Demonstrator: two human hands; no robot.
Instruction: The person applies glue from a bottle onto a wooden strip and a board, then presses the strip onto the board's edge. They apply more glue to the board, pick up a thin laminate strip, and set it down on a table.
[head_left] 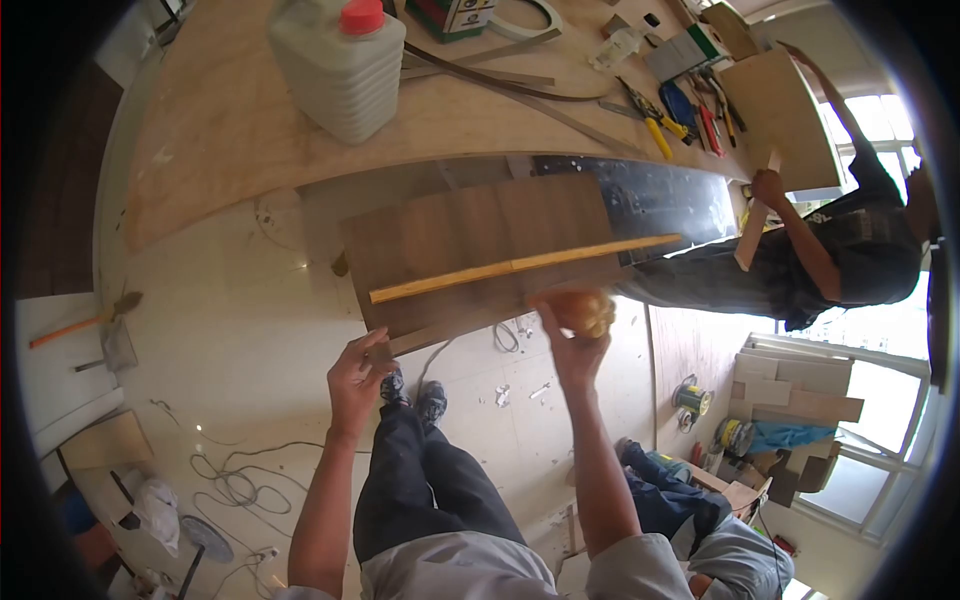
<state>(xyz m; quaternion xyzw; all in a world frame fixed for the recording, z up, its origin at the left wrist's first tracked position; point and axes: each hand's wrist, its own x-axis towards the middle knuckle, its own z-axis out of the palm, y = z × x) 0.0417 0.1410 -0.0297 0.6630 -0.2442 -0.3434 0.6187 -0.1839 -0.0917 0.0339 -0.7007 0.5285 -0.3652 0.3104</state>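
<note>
My left hand is closed, its fingers pinching the end of a thin brown strip at the near left corner of a brown wood panel. In my right hand, raised near the panel's front edge, is a blurred amber-yellow object; its kind cannot be made out. A long, narrow light-wood batten lies lengthwise across the panel. Motion blur hides whether the right hand's object touches the strip.
A workbench beyond the panel carries a white jerrycan, curved strips and pliers. At right, a co-worker holds a wood piece; another person is low at lower right. A cable lies on the floor.
</note>
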